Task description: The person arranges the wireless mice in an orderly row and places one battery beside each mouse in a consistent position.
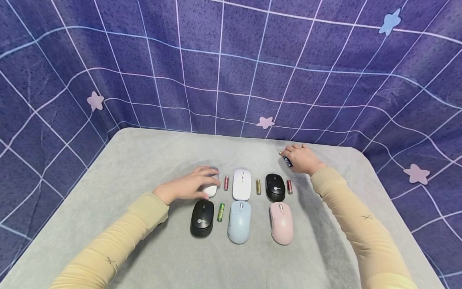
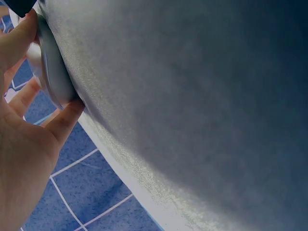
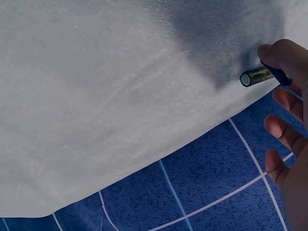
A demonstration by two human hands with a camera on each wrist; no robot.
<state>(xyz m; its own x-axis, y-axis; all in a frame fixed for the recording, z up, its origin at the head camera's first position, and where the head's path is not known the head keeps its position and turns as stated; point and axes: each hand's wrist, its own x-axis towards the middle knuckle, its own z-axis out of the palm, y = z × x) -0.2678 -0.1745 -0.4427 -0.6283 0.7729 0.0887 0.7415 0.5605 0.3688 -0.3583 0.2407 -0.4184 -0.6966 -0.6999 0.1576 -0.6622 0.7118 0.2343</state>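
My left hand lies over a white computer mouse at the left end of the back row. In the left wrist view, the thumb and fingertips grip that mouse by its edges. At the back right of the table, my right hand pinches a dark blue battery between thumb and forefinger. Just by it, a black-and-gold battery lies on the cloth in the right wrist view. The other right fingers are loosely bent.
The back row also has a white mouse, a black mouse, red batteries and a gold battery. In front are another black mouse, a green battery, a blue mouse and a pink mouse.
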